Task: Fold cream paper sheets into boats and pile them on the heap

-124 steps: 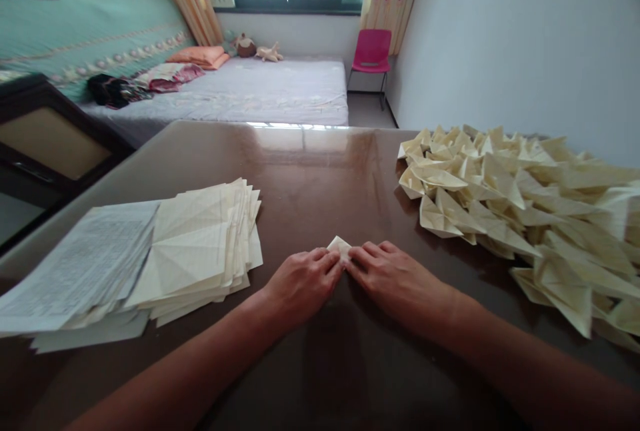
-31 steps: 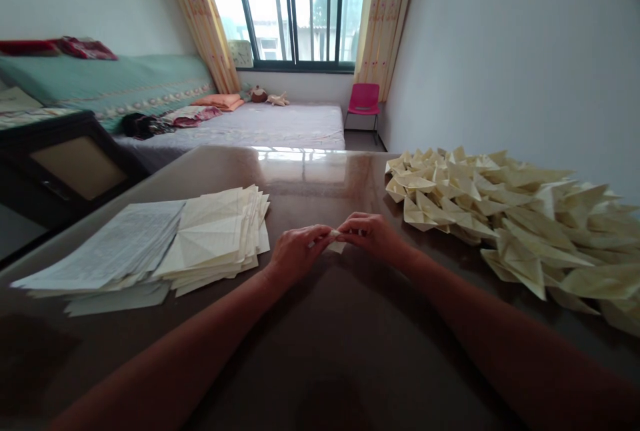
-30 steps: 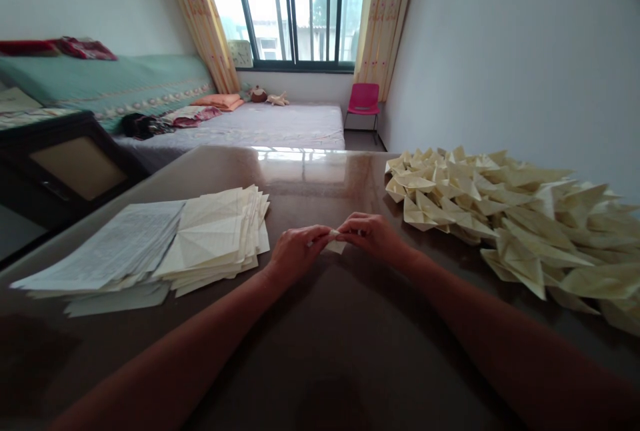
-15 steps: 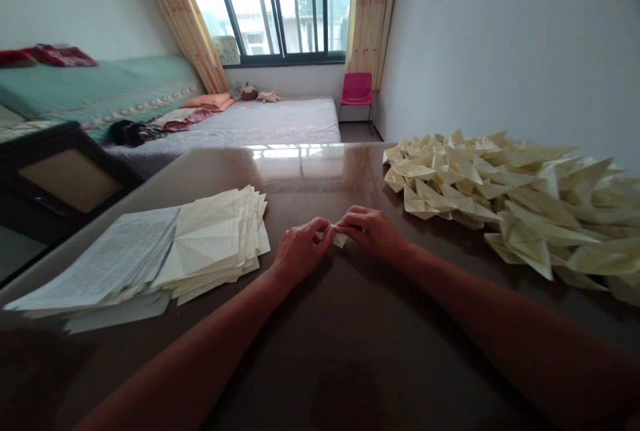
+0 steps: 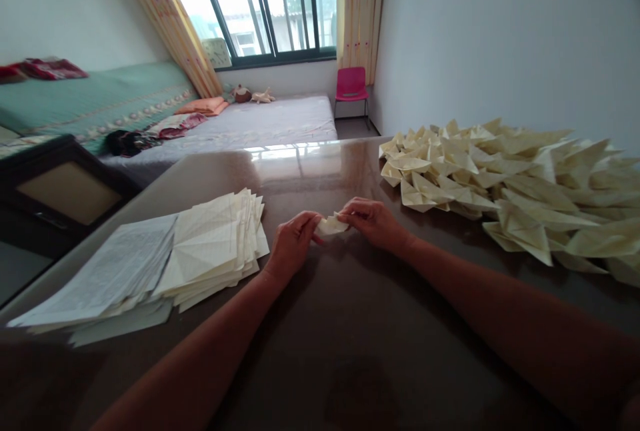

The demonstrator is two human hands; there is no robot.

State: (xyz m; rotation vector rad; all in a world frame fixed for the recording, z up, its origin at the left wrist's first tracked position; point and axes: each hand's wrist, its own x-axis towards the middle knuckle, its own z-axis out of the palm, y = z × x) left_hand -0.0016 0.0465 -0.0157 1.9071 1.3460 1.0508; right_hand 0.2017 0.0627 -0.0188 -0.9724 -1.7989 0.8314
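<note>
Left hand (image 5: 291, 243), right hand (image 5: 374, 223) moved apart; fingers (image 5: 354, 211) closed, pinching folded paper (image 5: 333, 225), now wider.

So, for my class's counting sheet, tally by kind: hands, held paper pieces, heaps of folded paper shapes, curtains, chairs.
Left hand and right hand: 2
Held paper piece: 1
Heap of folded shapes: 1
Curtains: 2
Pink chair: 1
Total: 7

My one camera sits on my head, looking forward and down over the table (image 5: 310, 331), with my left grip (image 5: 294, 241) and right grip (image 5: 376, 221) fairly near, mid-view, and the bed (image 5: 295, 114) and window (image 5: 275, 14) well beyond, toward the top.
</note>
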